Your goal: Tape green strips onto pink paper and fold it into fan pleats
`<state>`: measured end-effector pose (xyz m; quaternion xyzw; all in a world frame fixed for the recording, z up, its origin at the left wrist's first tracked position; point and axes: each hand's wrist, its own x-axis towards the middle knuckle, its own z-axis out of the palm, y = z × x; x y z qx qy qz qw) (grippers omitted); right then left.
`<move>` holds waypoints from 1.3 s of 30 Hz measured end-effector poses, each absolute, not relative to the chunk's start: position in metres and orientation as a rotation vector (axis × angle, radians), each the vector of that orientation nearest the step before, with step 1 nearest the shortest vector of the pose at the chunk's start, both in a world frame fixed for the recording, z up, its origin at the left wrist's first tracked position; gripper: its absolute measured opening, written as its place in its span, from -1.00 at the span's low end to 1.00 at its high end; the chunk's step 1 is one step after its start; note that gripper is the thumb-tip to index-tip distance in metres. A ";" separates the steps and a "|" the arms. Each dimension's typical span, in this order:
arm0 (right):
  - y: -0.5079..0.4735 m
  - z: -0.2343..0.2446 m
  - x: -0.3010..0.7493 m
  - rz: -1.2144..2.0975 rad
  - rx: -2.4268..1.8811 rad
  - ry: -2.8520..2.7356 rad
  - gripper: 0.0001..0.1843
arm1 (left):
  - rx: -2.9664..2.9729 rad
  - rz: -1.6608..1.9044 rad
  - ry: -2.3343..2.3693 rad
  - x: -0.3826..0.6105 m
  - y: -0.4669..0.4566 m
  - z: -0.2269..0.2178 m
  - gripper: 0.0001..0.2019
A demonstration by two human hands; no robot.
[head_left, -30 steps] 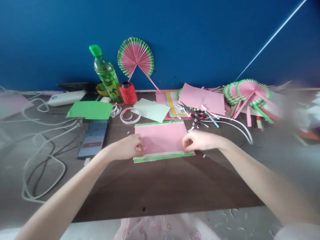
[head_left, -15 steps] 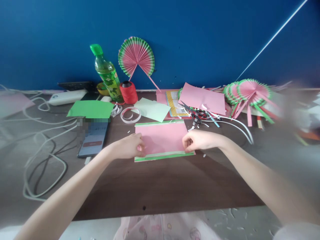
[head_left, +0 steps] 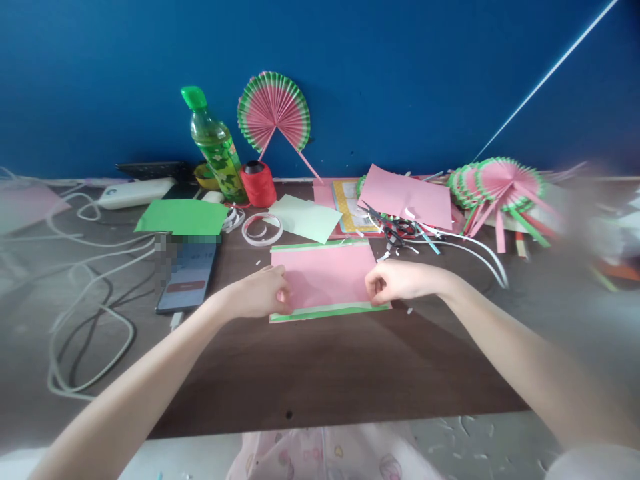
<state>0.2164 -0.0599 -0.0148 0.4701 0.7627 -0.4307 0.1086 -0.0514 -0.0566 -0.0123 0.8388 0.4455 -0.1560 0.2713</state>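
Note:
A pink sheet of paper lies flat on the desk, with green and pale strips along its far and near edges. At its left side, my left hand has its fingers curled together, tips down on the near pale strip. My right hand mirrors it at the right side, thumb and fingers pinched at the same strip's other end. The fingertips partly hide what they grip. Beyond the sheet are a roll of tape and black scissors among white scraps.
A folded paper fan leans on the blue wall by a green bottle and a red thread spool. More fans lie right. A phone and white cables are left. Green and pink papers lie behind.

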 end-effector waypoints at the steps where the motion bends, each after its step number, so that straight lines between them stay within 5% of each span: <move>1: -0.060 -0.015 0.216 -1.262 1.382 2.243 -0.92 | 2.263 -0.419 1.200 -0.051 -0.056 -0.013 -0.81; 39: -0.057 -0.019 0.218 -1.287 1.332 2.237 -0.92 | 2.278 -0.449 1.182 -0.050 -0.053 -0.014 -0.81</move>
